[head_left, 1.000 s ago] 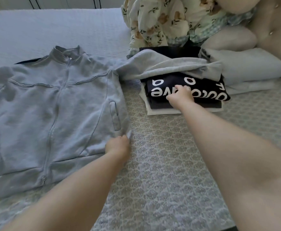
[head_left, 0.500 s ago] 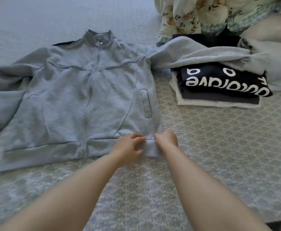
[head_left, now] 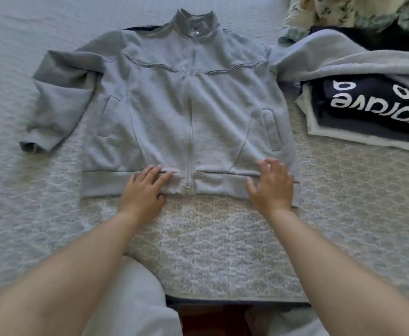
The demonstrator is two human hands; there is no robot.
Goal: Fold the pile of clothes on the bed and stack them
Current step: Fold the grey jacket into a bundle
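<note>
Bed (head_left: 222, 251) fills most of the view, covered w/ a pale quilted spread in a repeating medallion pattern; the far left part looks a plainer, finer weave, though blur makes that hard to be sure of. Near edge of the bed runs across the bottom, w/ a dark strip of reddish floor (head_left: 213, 318) below it and the person's grey-clad knees either side.

Grey zip jacket (head_left: 188, 105) lies flat, front up, zipped, collar away from the person, hem toward them. Its sleeve on the left is bent back on itself, cuff on the spread. The other sleeve runs off to the right and drapes over the stack of folded clothes (head_left: 368, 117), which sits just beside the jacket: a black top w/ white lettering uppermost, darker and white layers under it.

Left hand (head_left: 142, 190) rests palm down on the hem band just left of the zip, fingers straight and released. Right hand (head_left: 271, 185) is at the hem's right corner, fingers spread and a bit bent, gripping nothing; whether it touches the cloth is unclear.

Top right corner: a rumpled heap of floral fabric (head_left: 344, 13) behind the stack.
</note>
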